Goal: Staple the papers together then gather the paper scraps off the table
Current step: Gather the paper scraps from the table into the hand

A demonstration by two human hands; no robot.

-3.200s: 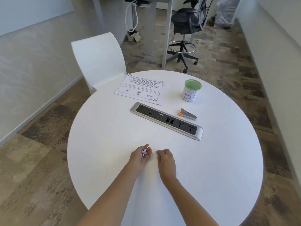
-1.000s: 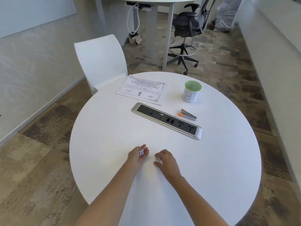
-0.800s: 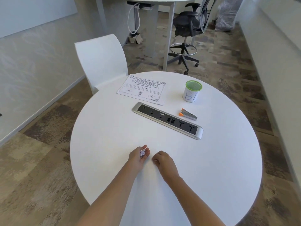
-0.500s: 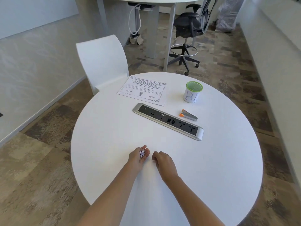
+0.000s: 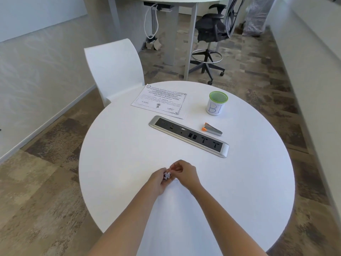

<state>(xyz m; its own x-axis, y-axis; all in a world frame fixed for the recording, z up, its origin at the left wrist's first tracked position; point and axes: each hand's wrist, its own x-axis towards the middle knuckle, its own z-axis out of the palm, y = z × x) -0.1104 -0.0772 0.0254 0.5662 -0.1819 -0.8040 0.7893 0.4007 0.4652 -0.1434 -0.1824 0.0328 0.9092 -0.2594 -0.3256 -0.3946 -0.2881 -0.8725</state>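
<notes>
My left hand [image 5: 158, 180] is cupped palm up near the table's front, holding a small heap of white paper scraps [image 5: 167, 176]. My right hand [image 5: 185, 174] is pressed against it, fingertips pinched together right over the heap; whether a scrap sits between them is too small to tell. The printed papers [image 5: 160, 101] lie flat at the far left of the round white table [image 5: 239, 182]. The grey stapler with orange ends [image 5: 211, 129] rests beyond the power strip, apart from both hands.
A silver power strip [image 5: 188, 134] is set diagonally across the table's middle. A white cup with a green rim marked "BI" [image 5: 215, 105] stands at the back right. A white chair [image 5: 115, 71] is tucked at the far left edge; a black office chair [image 5: 214, 32] stands farther back.
My right hand lifted off the tabletop and came left against my cupped left hand, fingertips now over the scraps. The left hand stayed in place.
</notes>
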